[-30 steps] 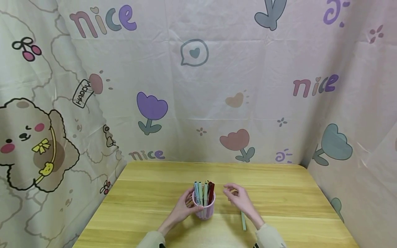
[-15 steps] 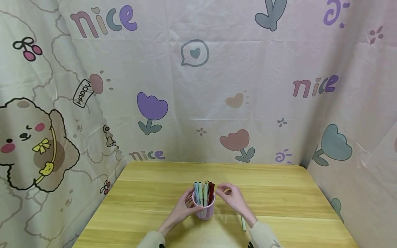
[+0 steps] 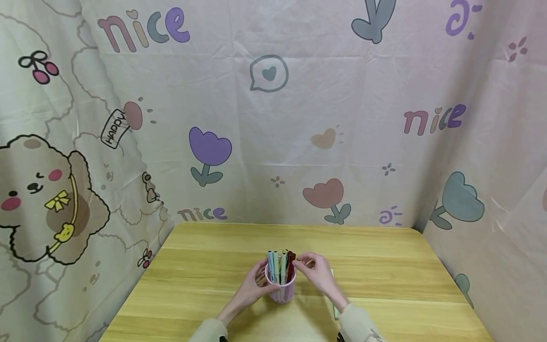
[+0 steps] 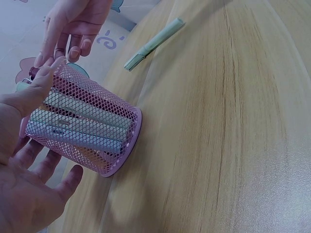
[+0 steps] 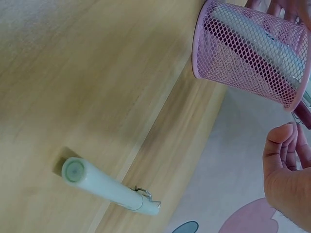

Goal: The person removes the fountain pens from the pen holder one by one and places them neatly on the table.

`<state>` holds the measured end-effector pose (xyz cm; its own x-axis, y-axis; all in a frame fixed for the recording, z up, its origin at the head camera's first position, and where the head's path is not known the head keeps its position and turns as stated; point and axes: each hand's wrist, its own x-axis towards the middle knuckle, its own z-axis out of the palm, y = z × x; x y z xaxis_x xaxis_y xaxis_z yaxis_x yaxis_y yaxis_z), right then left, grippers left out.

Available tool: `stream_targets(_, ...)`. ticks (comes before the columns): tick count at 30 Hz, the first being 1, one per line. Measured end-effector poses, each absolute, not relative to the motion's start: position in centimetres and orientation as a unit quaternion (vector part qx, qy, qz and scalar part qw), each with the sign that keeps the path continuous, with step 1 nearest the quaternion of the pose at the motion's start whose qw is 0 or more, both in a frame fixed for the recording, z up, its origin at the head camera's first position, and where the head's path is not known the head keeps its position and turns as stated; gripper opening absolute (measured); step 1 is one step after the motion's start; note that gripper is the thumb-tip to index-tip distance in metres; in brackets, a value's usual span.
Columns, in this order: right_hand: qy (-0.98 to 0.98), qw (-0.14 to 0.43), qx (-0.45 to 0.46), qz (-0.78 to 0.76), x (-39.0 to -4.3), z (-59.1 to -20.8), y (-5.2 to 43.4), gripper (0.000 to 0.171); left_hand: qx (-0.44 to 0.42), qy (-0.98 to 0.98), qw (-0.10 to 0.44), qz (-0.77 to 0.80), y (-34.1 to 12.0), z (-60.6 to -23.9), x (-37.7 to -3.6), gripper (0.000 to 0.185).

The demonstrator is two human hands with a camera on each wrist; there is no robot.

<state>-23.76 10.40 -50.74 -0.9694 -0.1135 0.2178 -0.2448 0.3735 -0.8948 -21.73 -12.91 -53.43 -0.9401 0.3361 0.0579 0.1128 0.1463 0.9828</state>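
My left hand [image 3: 253,286] holds the pink mesh pen holder [image 4: 87,114], thumb near its rim and fingers along its far side. The holder stands on the wooden table, filled with upright markers in light blue, pale green and dark red. My right hand [image 3: 318,273] is at the holder's right side, fingers loosely bent. Its fingertips are right at the capped end of a dark red marker [image 5: 303,116]. A pale green marker [image 5: 104,187] with a metal clip lies on the table, partly hidden by my right forearm in the head view.
The wooden table [image 3: 205,247] has rounded far corners. Printed fabric curtains [image 3: 273,118] hang behind it and at both sides, close to its edges.
My right hand has moved left, from beside the pen holder to the dark red markers at its rim. More of the lying pale green marker shows. The left hand and holder stay put.
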Motion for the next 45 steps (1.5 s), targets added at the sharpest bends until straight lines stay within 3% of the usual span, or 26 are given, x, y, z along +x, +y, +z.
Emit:
stream_targets(10, -0.834, 0.072, 0.125, 0.533, -24.0, -51.0, 10.1, 0.015, 0.149, 0.75, 0.086, 0.639, -12.9, -53.5, -21.7, 0.093)
stream_targets(36, -0.855, 0.059, 0.131, 0.498, -24.1, -50.6, 9.7, 0.016, 0.149, 0.751, 0.082, 0.638, -12.8, -53.5, -21.7, 0.092)
stream_targets(45, -0.854, 0.075, 0.127, 0.499, -23.9, -50.1, 9.7, 0.01, 0.15, 0.748, 0.08, 0.641, -12.9, -53.8, -21.9, 0.091)
